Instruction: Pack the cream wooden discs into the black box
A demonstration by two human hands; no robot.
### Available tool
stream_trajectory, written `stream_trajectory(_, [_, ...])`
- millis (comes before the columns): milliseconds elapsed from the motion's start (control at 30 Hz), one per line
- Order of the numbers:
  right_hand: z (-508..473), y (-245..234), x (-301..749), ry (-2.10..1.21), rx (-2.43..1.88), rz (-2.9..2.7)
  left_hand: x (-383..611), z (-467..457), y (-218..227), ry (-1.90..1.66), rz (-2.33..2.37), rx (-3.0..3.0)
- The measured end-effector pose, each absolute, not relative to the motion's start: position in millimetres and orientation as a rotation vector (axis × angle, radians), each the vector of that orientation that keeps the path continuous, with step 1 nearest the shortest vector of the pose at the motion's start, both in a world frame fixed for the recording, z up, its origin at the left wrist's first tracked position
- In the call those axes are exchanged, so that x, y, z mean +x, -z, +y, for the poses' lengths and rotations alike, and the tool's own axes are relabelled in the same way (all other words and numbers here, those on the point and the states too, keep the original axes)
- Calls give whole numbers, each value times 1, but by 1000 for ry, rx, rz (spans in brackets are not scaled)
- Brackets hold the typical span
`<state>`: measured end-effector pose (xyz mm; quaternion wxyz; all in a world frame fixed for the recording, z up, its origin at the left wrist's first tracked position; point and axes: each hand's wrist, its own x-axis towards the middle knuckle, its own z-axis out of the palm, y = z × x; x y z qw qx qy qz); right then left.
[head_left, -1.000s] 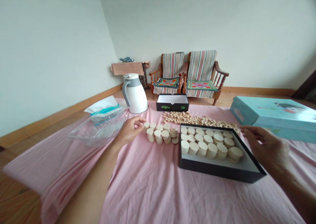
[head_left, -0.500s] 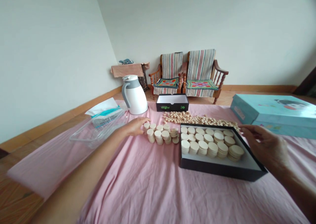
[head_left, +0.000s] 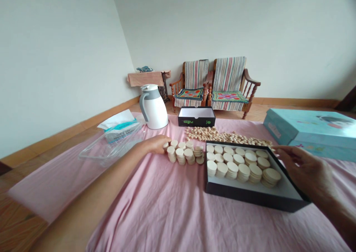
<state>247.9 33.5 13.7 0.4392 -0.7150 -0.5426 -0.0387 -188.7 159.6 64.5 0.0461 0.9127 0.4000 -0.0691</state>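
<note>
My left hand (head_left: 159,144) is at the left end of a cluster of stacked round wooden discs (head_left: 180,154), with its fingers closed round the leftmost stack. That stack is partly hidden by the fingers. To the right of the cluster lies a black box (head_left: 250,199) with a white inside, holding several rows of disc stacks (head_left: 233,167). My right hand (head_left: 304,166) is at the far right corner of this box, with bent fingers pinched on its rim. Part of the rim is covered by the hand.
Small wooden pieces (head_left: 230,137) lie strewn behind the black box. Farther back stands another black box (head_left: 196,121). A white and grey jug (head_left: 156,111), a clear plastic tray (head_left: 94,148) and a tissue pack (head_left: 122,128) are at left; a light blue box (head_left: 311,129) is at right.
My left hand has moved slightly right and down, onto the leftmost disc stack. My right hand stays at the box rim. The whole view has shifted a little.
</note>
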Motion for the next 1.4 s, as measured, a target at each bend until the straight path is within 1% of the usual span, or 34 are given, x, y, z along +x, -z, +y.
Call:
stream_trajectory(533, [31,-25,234,19,-1683,-1331,-208,157,-51,88,1322,2712])
stream_trajectory(667, [32,-26,233,27,-1628,-1337,-217,150,-64,100,1384,2673])
stream_trajectory(800, [32,-27,232,29,-1622,-1339,-216,143,-96,186,1439,2589])
stream_trajectory(967, [32,-28,231,-6,-1621,-1324,-176,128,-140,185,1254,2540])
stream_trajectory(1067, [33,-28,231,-5,-1618,-1320,-136,111,-152,168,1028,2464])
stream_trajectory(1133, [33,-28,231,-6,-1617,-1315,-108,99,-152,177,887,2410])
stream_trajectory(1233, [34,-28,232,-14,-1617,-1301,-73,87,-144,172,693,2532])
stream_trajectory(1400, [33,-32,231,-38,-1588,-1298,-30,81,-125,155,647,2629])
